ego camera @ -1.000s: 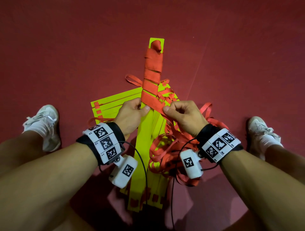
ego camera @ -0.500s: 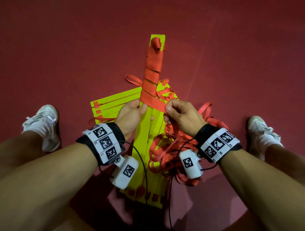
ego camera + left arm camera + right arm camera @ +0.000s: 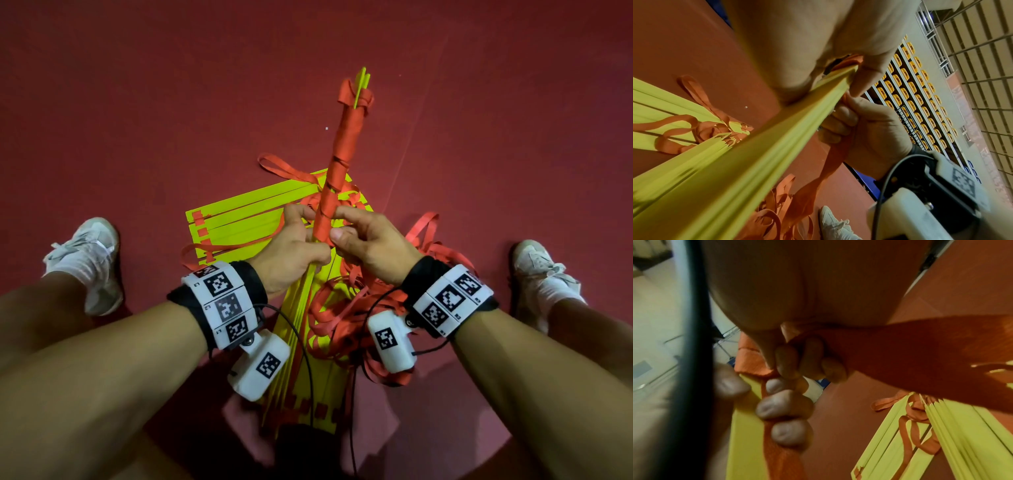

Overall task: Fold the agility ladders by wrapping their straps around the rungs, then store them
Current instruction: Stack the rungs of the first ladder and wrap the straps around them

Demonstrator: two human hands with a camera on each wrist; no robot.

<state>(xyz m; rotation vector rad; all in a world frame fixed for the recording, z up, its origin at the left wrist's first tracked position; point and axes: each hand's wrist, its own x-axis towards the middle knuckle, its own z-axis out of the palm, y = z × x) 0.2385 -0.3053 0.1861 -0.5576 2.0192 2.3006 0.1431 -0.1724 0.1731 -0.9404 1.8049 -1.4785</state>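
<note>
Left hand [image 3: 291,250] grips the stiff, light rung bundle [image 3: 301,308] while right hand [image 3: 370,243] pinches the limp strap [image 3: 836,155], probably best held taut near the wrap.

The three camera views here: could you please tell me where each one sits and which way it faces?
Head: on the person's head, looking down at the red floor; shows both forearms, left hand, right hand, shoes.
Left wrist: under the left wrist, looking along the yellow rungs toward the seating; shows both hands.
Right wrist: under the right wrist, facing the fingers; blurred.
Shared: all show the red strap on the rungs.
</note>
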